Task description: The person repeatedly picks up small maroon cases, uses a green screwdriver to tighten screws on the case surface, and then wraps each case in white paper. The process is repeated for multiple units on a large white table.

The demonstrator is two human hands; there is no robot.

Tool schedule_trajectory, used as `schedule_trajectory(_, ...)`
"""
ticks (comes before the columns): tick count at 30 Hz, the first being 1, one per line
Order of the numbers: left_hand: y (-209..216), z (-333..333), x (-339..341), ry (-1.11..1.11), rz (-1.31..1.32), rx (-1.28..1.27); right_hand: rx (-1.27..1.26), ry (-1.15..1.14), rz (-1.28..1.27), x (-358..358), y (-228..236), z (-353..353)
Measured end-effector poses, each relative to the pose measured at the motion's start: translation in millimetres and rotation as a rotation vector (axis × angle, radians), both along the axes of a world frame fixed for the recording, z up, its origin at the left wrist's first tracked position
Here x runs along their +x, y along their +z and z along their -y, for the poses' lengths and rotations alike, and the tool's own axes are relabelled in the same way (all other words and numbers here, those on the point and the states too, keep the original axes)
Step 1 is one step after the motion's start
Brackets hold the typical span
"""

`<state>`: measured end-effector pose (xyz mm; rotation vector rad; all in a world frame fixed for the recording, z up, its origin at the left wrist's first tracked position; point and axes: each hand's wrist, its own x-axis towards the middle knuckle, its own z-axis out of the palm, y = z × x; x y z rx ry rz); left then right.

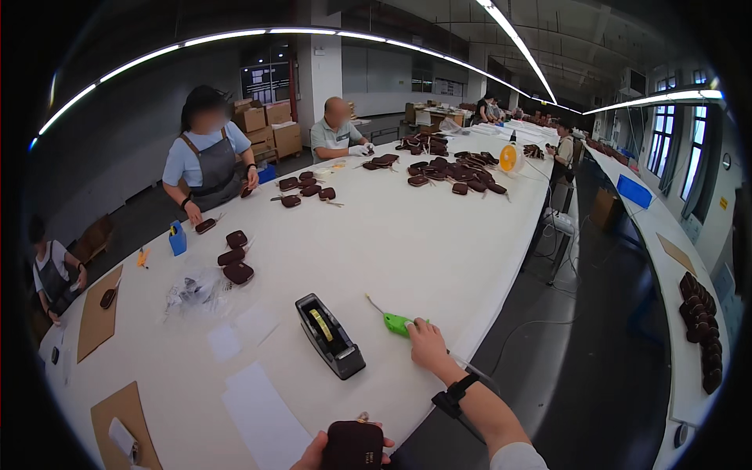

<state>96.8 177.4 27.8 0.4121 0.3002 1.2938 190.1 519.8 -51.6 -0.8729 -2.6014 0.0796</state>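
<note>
My left hand (pixel 312 453) holds pouch (pixel 352 448); right hand (pixel 429 346) grips green tool (pixel 398 323) near right edge of tabletop (pixel 454 251), tip away from pouch.

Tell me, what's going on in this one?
The person's left hand holds a dark pouch low in view, while the right hand grips a green tool, its thin tip pointing away from the pouch. A tape dispenser sits on the table, left of the tool. Across the table, a co-worker in an apron has a hand at another pouch, and more pouches lie piled farther along.
</note>
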Motion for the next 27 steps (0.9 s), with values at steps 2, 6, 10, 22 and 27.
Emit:
schedule_trajectory(2, -28.2, -4.3, 20.7, -0.096, 0.055, -0.071, -0.089, -0.002, 0.043, -13.5, 15.6, 8.8)
schedule_trajectory(6, -47.5, -17.0, 60.9, -0.23, 0.232, -0.116, 0.027, -0.082, 0.056, -16.2, 16.0, -3.8)
schedule_trajectory(10, -60.4, -39.0, 100.7, -0.272, 0.245, -0.144, 0.003, -0.037, -0.068, 10.7, 18.8, -30.0)
schedule_trajectory(22, -195.0, -71.8, 122.8, -0.153, 0.374, -0.504, -1.184, -0.14, 0.224, 277.8, 97.7, 170.1)
schedule_trajectory(27, -206.1, -57.9, 114.0, -0.148, 0.464, -0.475, -1.185, -0.224, 0.638, 292.3, 101.5, 228.9)
